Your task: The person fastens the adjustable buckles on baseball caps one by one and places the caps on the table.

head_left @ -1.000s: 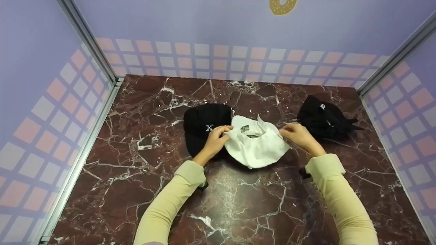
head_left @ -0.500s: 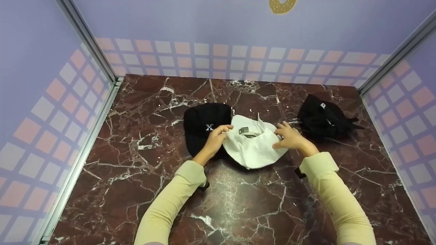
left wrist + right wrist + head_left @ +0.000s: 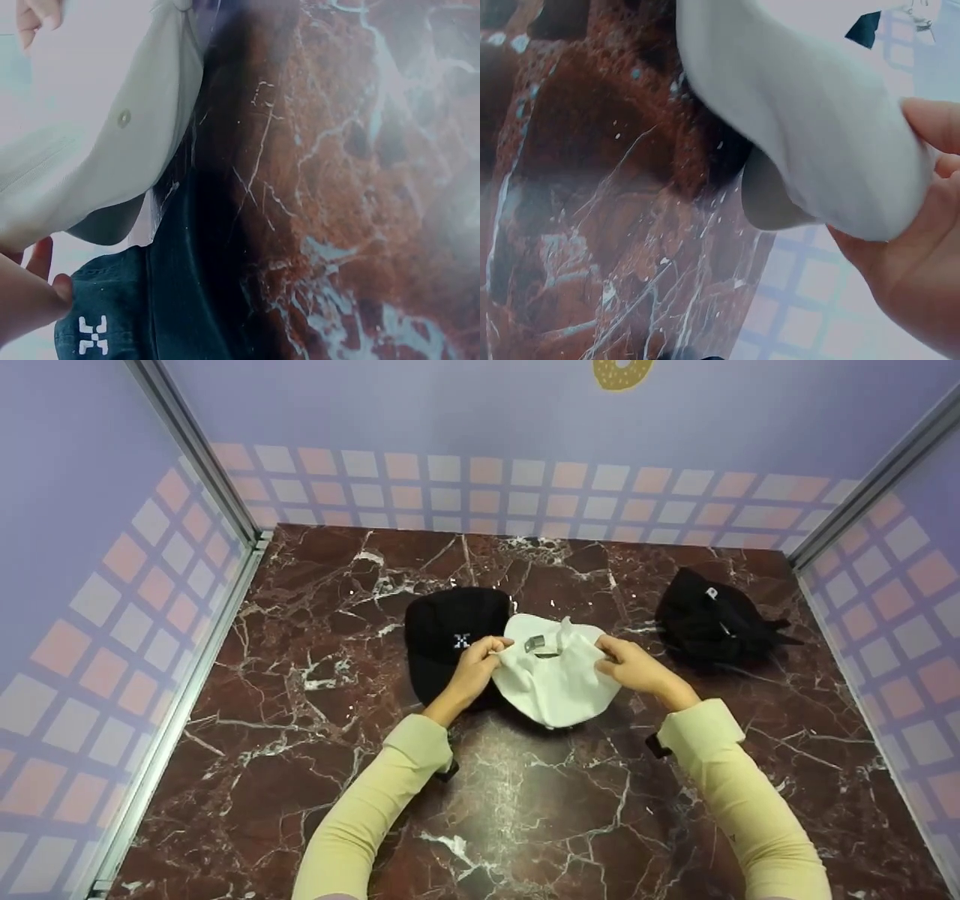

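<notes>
A white cap point(image 3: 562, 690), its back strap and metal buckle point(image 3: 534, 643) facing up, is held between both hands at the middle of the table. My left hand point(image 3: 471, 669) pinches its left edge; in the left wrist view the thumb and fingers show below the cap's fabric point(image 3: 97, 142). On the opposite side my right hand point(image 3: 637, 666) grips the edge, and in the right wrist view the fingers curl round the white fabric point(image 3: 832, 135). Just left of it lies a black cap point(image 3: 442, 619) with a small white emblem, partly covered by my left hand.
Another black cap point(image 3: 705, 615), with a white letter and loose straps, lies at the right near the back. The dark red marble table point(image 3: 315, 750) is bordered by lilac walls with pink and white checks point(image 3: 487, 472), and metal rails point(image 3: 187, 660) run along the corners.
My right hand has come off the white cap's right edge, shifted inward with fingers spread, then taken hold of that edge again. The cap's right side is drawn slightly inward. My left hand stays put.
</notes>
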Action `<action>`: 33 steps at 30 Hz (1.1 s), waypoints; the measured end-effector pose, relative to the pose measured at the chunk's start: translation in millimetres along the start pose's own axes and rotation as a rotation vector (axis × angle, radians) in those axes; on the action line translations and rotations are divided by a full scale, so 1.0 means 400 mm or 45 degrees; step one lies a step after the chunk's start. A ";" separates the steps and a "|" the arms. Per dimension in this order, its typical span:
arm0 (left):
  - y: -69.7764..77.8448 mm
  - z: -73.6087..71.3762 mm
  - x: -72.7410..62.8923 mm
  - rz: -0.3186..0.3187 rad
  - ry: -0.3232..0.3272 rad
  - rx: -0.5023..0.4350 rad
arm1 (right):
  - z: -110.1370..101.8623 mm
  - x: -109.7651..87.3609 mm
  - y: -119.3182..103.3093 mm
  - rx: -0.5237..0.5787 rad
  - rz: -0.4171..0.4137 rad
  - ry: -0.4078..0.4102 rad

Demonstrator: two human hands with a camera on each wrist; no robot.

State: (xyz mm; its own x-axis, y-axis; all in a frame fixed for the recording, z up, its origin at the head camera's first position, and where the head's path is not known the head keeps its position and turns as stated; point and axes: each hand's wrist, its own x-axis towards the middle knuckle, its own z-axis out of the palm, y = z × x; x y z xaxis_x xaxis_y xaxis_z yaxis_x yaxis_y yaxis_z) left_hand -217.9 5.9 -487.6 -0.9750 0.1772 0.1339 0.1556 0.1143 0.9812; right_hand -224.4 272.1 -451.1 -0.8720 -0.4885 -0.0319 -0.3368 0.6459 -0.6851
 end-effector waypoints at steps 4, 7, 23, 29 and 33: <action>-0.005 -0.003 -0.002 0.103 0.014 0.213 | -0.001 0.002 -0.010 0.228 -0.013 -0.008; 0.002 -0.006 -0.006 0.151 0.016 0.382 | -0.003 0.004 -0.019 0.450 -0.016 -0.016; 0.033 -0.011 0.006 0.095 -0.162 1.070 | -0.016 -0.006 -0.020 1.202 0.030 0.086; 0.048 -0.032 0.019 0.010 -0.166 0.848 | -0.025 -0.011 -0.008 1.166 0.129 0.118; 0.045 -0.045 0.023 0.006 -0.189 0.588 | -0.034 -0.016 -0.013 1.219 0.084 0.076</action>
State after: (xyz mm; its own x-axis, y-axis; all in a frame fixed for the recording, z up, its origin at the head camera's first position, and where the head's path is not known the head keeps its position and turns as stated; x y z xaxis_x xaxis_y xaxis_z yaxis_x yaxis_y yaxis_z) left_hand -227.1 -7.9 -466.2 -0.9462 0.3127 0.0837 0.2466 0.5290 0.8120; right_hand -221.9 279.9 -437.4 -0.9043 -0.4207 -0.0729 0.1237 -0.0948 -0.9878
